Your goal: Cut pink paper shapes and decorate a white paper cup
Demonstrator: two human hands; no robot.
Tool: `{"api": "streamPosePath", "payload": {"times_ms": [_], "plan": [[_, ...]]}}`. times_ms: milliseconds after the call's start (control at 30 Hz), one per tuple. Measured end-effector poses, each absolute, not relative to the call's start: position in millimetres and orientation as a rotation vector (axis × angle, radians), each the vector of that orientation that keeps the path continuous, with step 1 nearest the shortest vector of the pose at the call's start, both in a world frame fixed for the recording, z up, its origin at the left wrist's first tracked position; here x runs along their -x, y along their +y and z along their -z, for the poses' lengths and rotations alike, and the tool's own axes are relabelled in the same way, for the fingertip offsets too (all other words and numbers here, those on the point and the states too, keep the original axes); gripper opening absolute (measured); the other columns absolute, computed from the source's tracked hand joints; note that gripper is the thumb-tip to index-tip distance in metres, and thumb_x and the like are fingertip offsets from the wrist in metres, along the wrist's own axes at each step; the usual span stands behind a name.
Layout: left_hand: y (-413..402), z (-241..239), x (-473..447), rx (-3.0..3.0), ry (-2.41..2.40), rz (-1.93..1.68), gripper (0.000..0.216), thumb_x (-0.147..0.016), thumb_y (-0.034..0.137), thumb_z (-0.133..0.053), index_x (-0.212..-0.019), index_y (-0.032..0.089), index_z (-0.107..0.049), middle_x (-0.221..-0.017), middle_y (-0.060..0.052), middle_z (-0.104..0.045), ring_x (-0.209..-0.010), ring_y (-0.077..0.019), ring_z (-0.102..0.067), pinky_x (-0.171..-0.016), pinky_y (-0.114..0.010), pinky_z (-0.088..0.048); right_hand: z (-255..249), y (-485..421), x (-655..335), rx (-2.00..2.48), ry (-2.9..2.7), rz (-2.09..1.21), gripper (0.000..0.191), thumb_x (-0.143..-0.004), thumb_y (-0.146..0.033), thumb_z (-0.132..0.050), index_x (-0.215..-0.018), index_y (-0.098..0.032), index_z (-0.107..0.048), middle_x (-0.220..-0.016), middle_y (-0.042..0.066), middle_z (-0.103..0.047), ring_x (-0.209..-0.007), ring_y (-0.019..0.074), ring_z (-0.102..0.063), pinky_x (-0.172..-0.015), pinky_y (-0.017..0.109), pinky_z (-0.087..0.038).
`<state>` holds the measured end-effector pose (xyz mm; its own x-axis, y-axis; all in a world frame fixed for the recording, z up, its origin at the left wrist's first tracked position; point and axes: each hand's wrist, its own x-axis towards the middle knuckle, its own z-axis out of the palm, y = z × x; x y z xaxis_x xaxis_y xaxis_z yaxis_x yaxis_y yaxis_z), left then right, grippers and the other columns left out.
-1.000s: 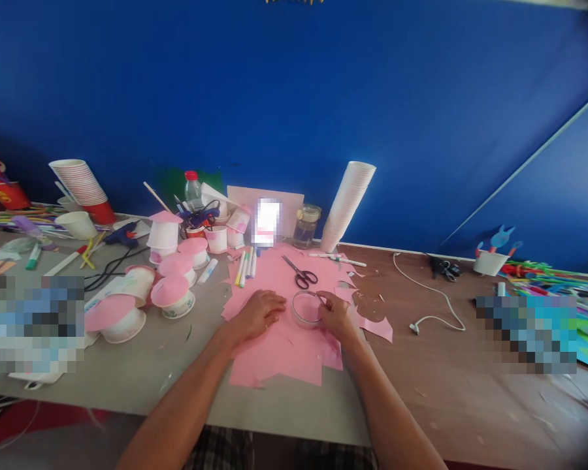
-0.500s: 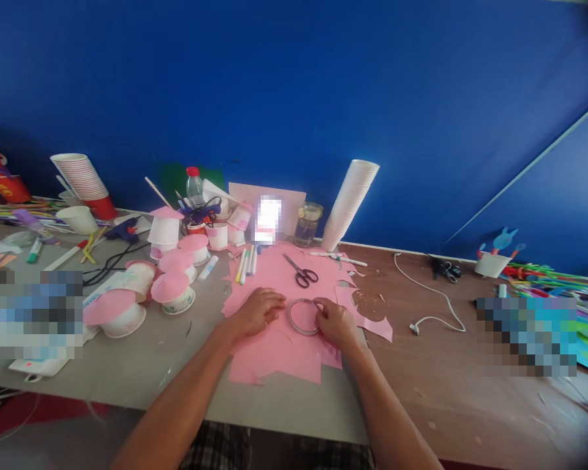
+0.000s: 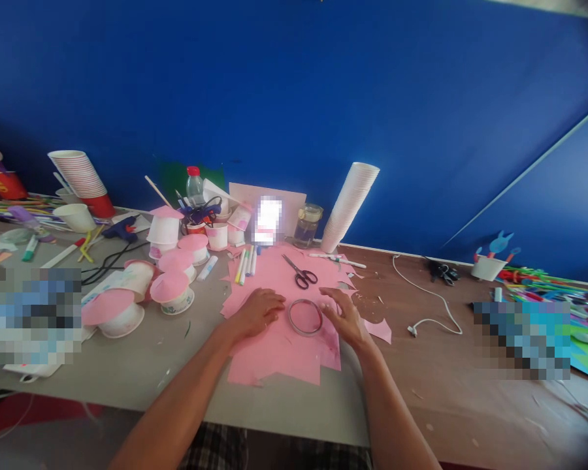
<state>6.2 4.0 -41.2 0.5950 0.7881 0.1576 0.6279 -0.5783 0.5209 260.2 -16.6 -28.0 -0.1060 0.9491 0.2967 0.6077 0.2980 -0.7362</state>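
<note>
A thin grey ring (image 3: 306,334) lies flat on the pink paper (image 3: 279,359) between my hands. Just to its right, my right hand (image 3: 343,316) is open, thumb and fingers apart and holding nothing. My left hand (image 3: 257,312) rests on the paper left of the ring, fingers stretched out and slightly bent, with nothing seen in it. Beyond the ring are dark-handled scissors (image 3: 301,274), blades pointing away to the left. Several markers (image 3: 245,264) lie side by side on the paper's far left part.
Paper cups with pink cone tops (image 3: 170,290) crowd the left side. A tall leaning cup stack (image 3: 351,205) stands at the back beside a glass jar (image 3: 308,225). A white cable (image 3: 438,294) curls on the brown tabletop at right. A glue gun (image 3: 123,228) sits far left.
My right hand has let go of the ring, opened and drawn slightly to the right. The ring stays in place on the paper. My left hand has hardly moved.
</note>
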Motion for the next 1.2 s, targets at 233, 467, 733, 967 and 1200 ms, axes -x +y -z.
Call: {"api": "streamPosePath", "payload": {"times_ms": [233,467,733,967,1200], "plan": [[4.3,41.2,-5.1,-2.47,1.097,-0.558,0.024,-0.082,0.019,-0.056,-0.104,0.021,-0.066,-0.123,-0.004,-0.061,-0.119,-0.0227,-0.048,-0.104,-0.043,-0.033,30.9,-25.1,-243.4,1.234,-2.215,-0.538,0.06,-0.071,-0.049,-0.067,-0.122,-0.02,-0.056,-0.127,0.013,-0.052,-0.123,0.0306,-0.041,-0.103,0.05,-0.033],[8.1,44.4,-4.8,-2.506,1.056,-0.561,0.024,-0.083,0.019,-0.056,-0.104,0.02,-0.065,-0.124,-0.005,-0.061,-0.119,-0.0226,-0.049,-0.104,-0.044,-0.033,39.9,-27.5,-242.0,1.355,-2.301,-0.544,0.069,-0.064,-0.034,-0.074,-0.128,-0.024,-0.052,-0.138,0.008,-0.045,-0.133,0.0337,-0.026,-0.108,0.054,-0.025],[9.1,45.5,-4.8,-2.496,1.044,-0.59,0.025,-0.081,0.017,-0.056,-0.103,0.021,-0.065,-0.122,-0.004,-0.061,-0.117,-0.0219,-0.05,-0.104,-0.044,-0.034,28.6,-24.2,-256.6,1.389,-2.17,-0.636,0.065,-0.07,-0.041,-0.068,-0.131,-0.027,-0.049,-0.142,0.008,-0.04,-0.136,0.0325,-0.022,-0.109,0.056,-0.02],[9.8,47.0,-5.1,-2.476,1.049,-0.612,0.025,-0.08,0.016,-0.056,-0.102,0.021,-0.066,-0.121,-0.005,-0.062,-0.116,-0.0219,-0.051,-0.103,-0.044,-0.035,24.0,-25.4,-255.0,1.406,-2.166,-0.678,0.066,-0.072,-0.044,-0.065,-0.132,-0.024,-0.047,-0.138,0.007,-0.045,-0.137,0.0301,-0.02,-0.11,0.052,-0.021],[11.2,48.7,-3.8,-2.501,1.022,-0.633,0.023,-0.081,0.018,-0.057,-0.103,0.02,-0.066,-0.121,-0.006,-0.063,-0.115,-0.0224,-0.052,-0.102,-0.043,-0.036,32.6,-26.3,-242.0,1.48,-2.303,-0.533,0.065,-0.066,-0.031,-0.068,-0.128,-0.024,-0.051,-0.135,0.007,-0.048,-0.132,0.0312,-0.029,-0.11,0.052,-0.017]]}}
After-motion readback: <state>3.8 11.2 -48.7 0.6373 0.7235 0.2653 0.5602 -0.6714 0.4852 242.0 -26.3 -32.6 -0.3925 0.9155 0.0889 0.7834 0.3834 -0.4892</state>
